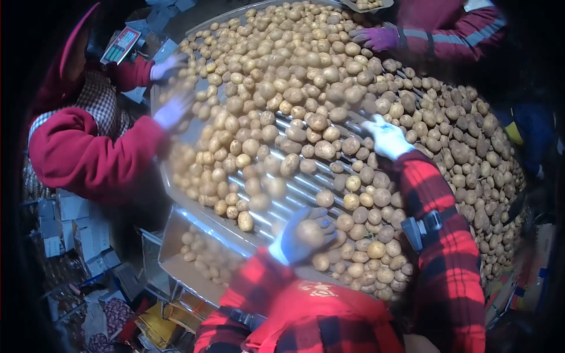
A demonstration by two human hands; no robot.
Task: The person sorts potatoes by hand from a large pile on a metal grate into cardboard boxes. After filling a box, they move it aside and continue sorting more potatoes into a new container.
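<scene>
My left hand (301,236), in a pale glove with dark fingertips, is over the lower edge of the metal slatted grate (315,179). A blurred potato (310,233) lies against its palm, with the fingers curled beside it. Farther up and to the right is my right hand (388,138) in a white glove. Its fingers stretch left, slightly apart, toward the potatoes (350,146) on the slats. No potato shows clearly in that hand. Several potatoes to the left of the grate are smeared by motion.
A co-worker in a red top (100,153) has both gloved hands at the table's left rim. Another person's purple glove (376,38) touches potatoes at the top. A large potato pile (465,153) spreads right. A box of small potatoes (170,262) stands lower left.
</scene>
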